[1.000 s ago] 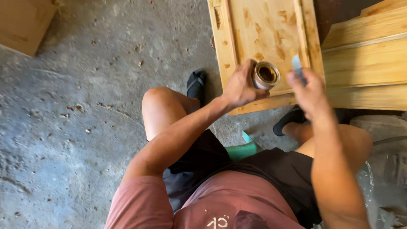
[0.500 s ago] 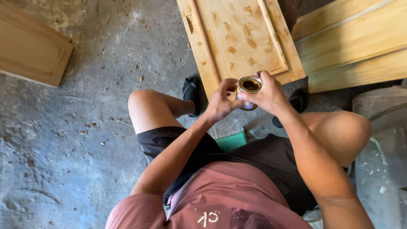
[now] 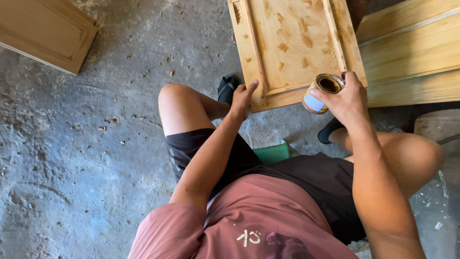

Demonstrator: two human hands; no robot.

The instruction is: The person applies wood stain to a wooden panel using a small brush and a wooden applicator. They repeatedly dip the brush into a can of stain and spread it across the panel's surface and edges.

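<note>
Left hand (image 3: 242, 98): fingers loosely spread, fingertips resting on the near left corner of the stained wooden panel (image 3: 292, 45), which lies on the concrete floor (image 3: 96, 144). Right hand (image 3: 346, 98): closed around a small open tin (image 3: 320, 92), held above the panel's near right corner.

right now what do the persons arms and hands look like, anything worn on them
Both arms are bare from short, dusty-pink T-shirt sleeves down. The left hand and right hand wear no gloves; no watch, ring or wristband is visible.
</note>
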